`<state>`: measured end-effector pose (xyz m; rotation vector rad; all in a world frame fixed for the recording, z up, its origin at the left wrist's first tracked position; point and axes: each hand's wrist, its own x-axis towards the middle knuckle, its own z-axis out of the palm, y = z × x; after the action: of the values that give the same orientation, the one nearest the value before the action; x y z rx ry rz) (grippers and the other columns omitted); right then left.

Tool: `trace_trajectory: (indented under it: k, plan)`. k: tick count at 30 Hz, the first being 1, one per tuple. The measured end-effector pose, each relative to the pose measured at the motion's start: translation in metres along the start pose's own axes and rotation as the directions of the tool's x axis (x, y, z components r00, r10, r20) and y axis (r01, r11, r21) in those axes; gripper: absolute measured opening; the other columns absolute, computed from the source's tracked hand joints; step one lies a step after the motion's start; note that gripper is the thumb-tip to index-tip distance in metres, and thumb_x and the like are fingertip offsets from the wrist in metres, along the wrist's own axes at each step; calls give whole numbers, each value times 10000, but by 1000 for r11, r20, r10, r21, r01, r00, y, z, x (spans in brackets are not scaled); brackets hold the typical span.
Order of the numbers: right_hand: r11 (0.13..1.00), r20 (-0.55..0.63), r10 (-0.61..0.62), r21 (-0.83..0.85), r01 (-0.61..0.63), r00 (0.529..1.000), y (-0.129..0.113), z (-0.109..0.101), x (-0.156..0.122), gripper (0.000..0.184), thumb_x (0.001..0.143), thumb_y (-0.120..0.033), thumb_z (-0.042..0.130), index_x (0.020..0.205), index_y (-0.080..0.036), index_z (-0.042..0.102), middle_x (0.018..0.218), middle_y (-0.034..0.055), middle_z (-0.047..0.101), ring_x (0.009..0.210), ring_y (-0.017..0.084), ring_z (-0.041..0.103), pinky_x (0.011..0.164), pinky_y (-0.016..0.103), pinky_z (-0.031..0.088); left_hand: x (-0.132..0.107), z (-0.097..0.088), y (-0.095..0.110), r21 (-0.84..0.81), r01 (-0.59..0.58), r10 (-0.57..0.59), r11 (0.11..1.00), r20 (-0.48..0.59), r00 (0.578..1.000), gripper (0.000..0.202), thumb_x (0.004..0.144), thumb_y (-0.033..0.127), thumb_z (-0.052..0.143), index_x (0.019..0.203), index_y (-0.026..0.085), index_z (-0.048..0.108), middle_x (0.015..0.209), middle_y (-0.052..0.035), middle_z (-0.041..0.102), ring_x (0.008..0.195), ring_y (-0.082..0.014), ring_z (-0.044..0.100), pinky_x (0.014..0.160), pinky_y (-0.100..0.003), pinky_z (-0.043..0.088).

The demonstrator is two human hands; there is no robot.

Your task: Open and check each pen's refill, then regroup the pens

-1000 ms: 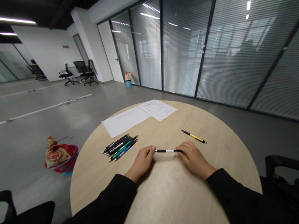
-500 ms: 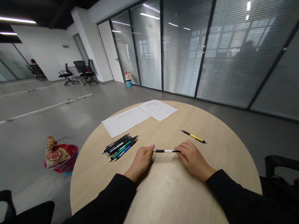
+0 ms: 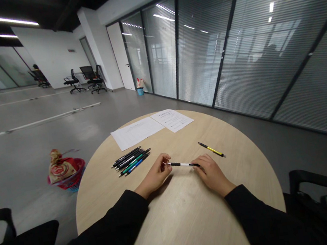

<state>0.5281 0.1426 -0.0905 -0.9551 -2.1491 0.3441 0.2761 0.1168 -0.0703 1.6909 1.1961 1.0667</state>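
Black-and-white pen (image 3: 182, 164) lies on the round wooden bench (image 3: 180, 234) between the hands. Since the earlier view, the left hand (image 3: 155, 175) has lifted and curled, its fingertips (image 3: 167, 163) now at the pen's near end; whether they grip it, I cannot tell. The right hand (image 3: 212, 174) rests relaxed over the far end, unclenched. A yellow-and-black pen (image 3: 212, 149) lies just beyond.
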Motion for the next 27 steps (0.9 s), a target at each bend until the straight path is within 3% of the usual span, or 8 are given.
trace_trajectory:
  k: [3,5,8,11,16,20,23,27]
  plan:
    - [1000,-12,6,6,-6,1000,0,-1,0,152,936,-173,541,974,-187,687,917,86,689,902,244,562,827,413,463,0,0,1,-1,27,-27,1000,5,1000,327,863,403,623,1093,199,513,828,26,512,685,-126,452,655,-245,374]
    - [1000,-15,8,3,-8,1000,0,-1,0,149,936,-171,543,973,-186,686,916,85,687,903,244,561,827,411,462,0,0,2,24,54,-54,998,2,999,300,899,479,558,943,183,551,747,28,514,660,-132,460,631,-247,365]
    - [1000,0,0,-8,0,1000,-1,-1,0,148,938,-170,542,973,-189,685,920,82,685,903,245,560,827,411,458,2,0,2,100,100,-99,990,-9,995,496,950,574,393,677,178,511,592,35,454,569,-126,411,575,-257,321]
    - [1000,5,-13,-15,13,1000,-2,-2,0,142,938,-167,546,972,-187,683,929,82,686,908,246,557,834,412,455,2,0,3,154,115,-115,981,-6,993,566,947,610,353,573,190,423,527,44,390,524,-115,356,550,-265,281]
    - [1000,-4,-8,-14,8,1000,-1,-2,0,136,933,-153,554,966,-184,683,929,78,682,914,244,549,839,406,451,1,-1,5,123,95,-100,988,38,994,477,913,573,478,630,192,433,567,50,405,547,-115,366,550,-253,280]
    - [1000,-4,1,-15,-1,1000,2,0,0,136,935,-160,555,971,-180,685,924,78,684,909,243,547,834,402,449,-1,-1,6,58,31,-33,998,36,999,323,883,496,580,822,184,519,680,45,465,622,-120,410,591,-234,326]
    - [1000,-3,4,-10,-4,1000,0,-1,0,139,938,-167,552,970,-182,686,922,78,685,904,241,549,839,404,446,-2,-1,6,22,6,-6,1000,15,1000,331,831,457,668,967,189,528,762,39,493,671,-120,439,630,-230,358]
    - [1000,-4,6,-6,-6,1000,-3,-4,0,141,934,-158,549,962,-183,685,917,77,684,899,241,553,834,404,450,-1,-1,6,38,59,-60,998,25,998,342,875,513,590,853,174,557,705,25,524,637,-128,456,611,-246,356]
